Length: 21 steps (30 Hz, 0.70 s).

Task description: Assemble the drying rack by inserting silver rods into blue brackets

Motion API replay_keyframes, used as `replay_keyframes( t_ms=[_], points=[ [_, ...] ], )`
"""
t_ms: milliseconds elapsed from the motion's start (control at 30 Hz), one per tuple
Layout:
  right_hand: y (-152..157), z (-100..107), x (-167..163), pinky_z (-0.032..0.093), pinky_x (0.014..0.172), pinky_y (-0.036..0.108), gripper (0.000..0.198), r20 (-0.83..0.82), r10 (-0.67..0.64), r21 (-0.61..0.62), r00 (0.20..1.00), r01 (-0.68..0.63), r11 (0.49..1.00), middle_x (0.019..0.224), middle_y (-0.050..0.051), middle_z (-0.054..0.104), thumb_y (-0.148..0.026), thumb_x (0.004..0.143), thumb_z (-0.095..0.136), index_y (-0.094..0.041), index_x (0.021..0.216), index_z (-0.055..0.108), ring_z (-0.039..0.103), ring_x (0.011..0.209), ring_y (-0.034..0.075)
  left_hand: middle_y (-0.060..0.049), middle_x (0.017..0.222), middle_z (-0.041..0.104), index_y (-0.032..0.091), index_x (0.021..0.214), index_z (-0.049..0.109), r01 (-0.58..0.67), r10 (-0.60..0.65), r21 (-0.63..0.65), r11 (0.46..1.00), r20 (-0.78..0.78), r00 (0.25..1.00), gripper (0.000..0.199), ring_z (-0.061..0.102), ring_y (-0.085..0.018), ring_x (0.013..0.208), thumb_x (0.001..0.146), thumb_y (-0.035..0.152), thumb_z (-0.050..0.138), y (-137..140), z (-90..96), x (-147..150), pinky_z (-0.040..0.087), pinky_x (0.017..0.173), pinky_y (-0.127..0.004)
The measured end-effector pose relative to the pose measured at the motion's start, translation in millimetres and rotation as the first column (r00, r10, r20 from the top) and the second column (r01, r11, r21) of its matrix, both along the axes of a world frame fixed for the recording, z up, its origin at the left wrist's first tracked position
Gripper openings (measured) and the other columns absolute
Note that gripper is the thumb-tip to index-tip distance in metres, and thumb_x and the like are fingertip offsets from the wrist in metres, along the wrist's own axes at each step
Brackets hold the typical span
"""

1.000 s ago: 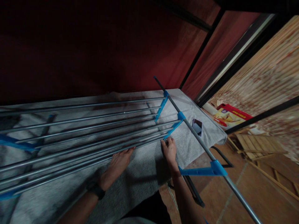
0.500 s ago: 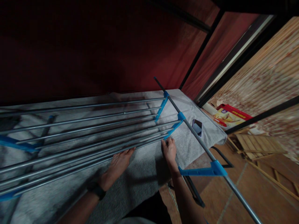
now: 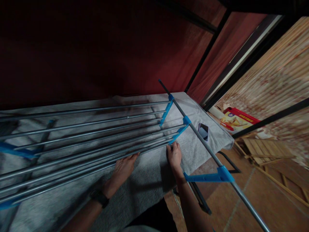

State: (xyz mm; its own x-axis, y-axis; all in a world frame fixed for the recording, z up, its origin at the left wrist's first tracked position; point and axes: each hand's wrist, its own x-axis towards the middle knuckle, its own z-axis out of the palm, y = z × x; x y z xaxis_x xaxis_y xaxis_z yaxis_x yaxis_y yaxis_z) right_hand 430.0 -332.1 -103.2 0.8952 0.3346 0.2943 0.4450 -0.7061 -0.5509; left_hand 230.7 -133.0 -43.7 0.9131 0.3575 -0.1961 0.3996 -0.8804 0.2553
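Observation:
A drying rack of grey metal rods [image 3: 96, 141] and blue plastic brackets lies across the grey cloth. My left hand [image 3: 124, 169], with a dark watch on the wrist, is closed at the nearest rod [image 3: 149, 149]; part of its fingers is hidden by the rods. Around the near end of a blue bracket [image 3: 178, 135], where the rods meet it, my right hand [image 3: 175, 155] has its fingers bent and closed. A long pole [image 3: 204, 141] runs through the brackets on the right. Another blue bracket [image 3: 205, 178] on that pole points toward my right forearm, with no rods in it.
Under the rack a grey cloth [image 3: 149, 170] covers the bed-like surface. A phone [image 3: 203, 132] lies on it beyond the pole. Rightward are a red and yellow box [image 3: 238, 120], wooden slats [image 3: 265, 148] on the tiled floor, and black frame bars. A dark red curtain [image 3: 96, 58] hangs behind.
Almost nothing differs. Both hands keep their places at the rack, and the rack's right end sits very slightly further left in the picture.

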Motion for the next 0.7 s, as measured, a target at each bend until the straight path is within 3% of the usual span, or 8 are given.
replay_keyframes(
  t_ms=[333,567,700],
  points=[
    [-0.3,2.3,-1.8,0.045,0.082,0.035,0.027,0.006,0.014,-0.035,1.0,-0.014,0.999,0.098,0.008,0.059,-0.038,0.102,0.041,-0.02,0.104,0.061,0.056,0.085,0.023,-0.009,0.141,0.065,0.023,0.146,0.056,0.006,-0.005,-0.025,1.0,0.016,1.0,0.058,0.065,-0.023,0.126,0.096,0.002,0.035,-0.7,6.0,3.3,0.052,0.109,-0.038],
    [-0.5,6.3,-4.7,0.046,0.084,0.035,0.022,0.007,0.032,-0.042,0.999,-0.031,0.999,0.099,0.008,0.059,-0.03,0.098,0.044,-0.019,0.107,0.06,0.058,0.088,0.024,-0.012,0.143,0.063,0.019,0.146,0.055,-0.005,0.002,0.052,0.999,0.054,0.999,0.054,0.061,-0.028,0.131,0.098,0.007,0.034,-9.2,-0.6,3.5,0.048,0.114,-0.047],
    [-5.8,7.5,-13.0,0.048,0.089,0.037,0.03,0.026,0.036,-0.019,0.999,-0.036,0.999,0.109,0.013,0.061,-0.028,0.097,0.045,-0.017,0.123,0.058,0.061,0.099,0.027,-0.011,0.15,0.058,0.02,0.149,0.052,0.169,-0.19,0.12,0.978,0.191,0.963,0.065,0.055,-0.026,0.139,0.091,-0.003,0.034,-36.2,5.6,0.4,0.045,0.117,-0.044]
  ],
)
